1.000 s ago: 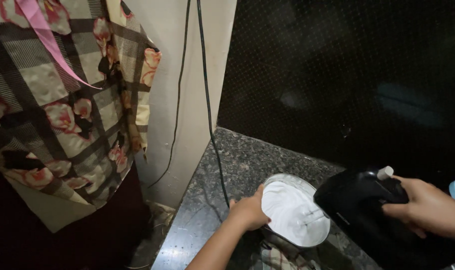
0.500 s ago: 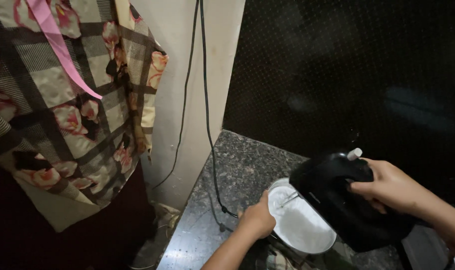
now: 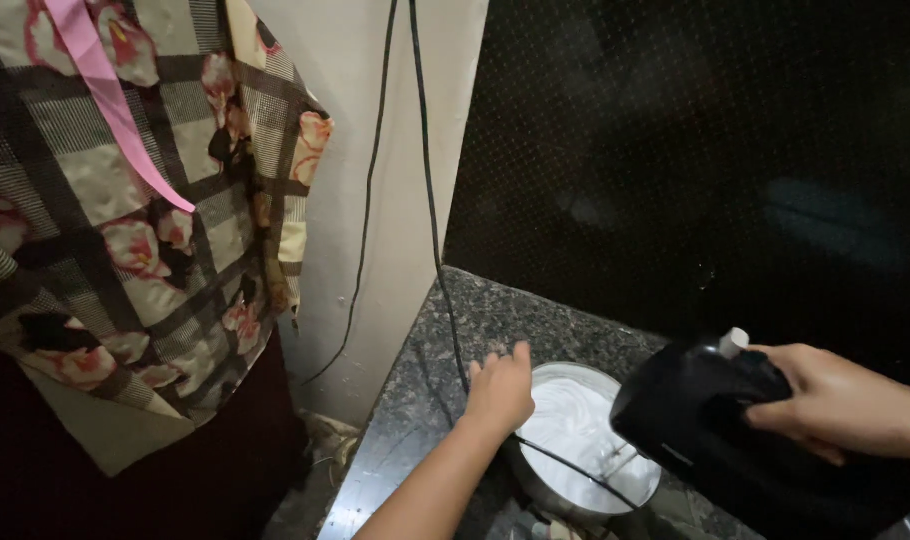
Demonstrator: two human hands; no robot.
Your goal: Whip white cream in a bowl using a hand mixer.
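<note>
A round metal bowl (image 3: 535, 480) of white whipped cream (image 3: 575, 430) stands on the speckled granite counter (image 3: 445, 350). My left hand (image 3: 497, 392) rests on the bowl's left rim, fingers curled over it. My right hand (image 3: 835, 400) grips the handle of a black electric hand mixer (image 3: 705, 420), which hangs tilted over the bowl's right side. Its metal beaters (image 3: 615, 465) reach down into the cream. A thin black cord (image 3: 565, 465) crosses the bowl.
Two black cables (image 3: 425, 180) run down the cream wall to the counter's corner. A dark glossy backsplash (image 3: 695, 170) rises behind the counter. A checked floral cloth with a pink ribbon (image 3: 125, 220) hangs on the left, past the counter's edge.
The view shifted. My right hand carried the mixer left over the bowl, then back toward its right side. My left hand stays on the bowl's left rim.
</note>
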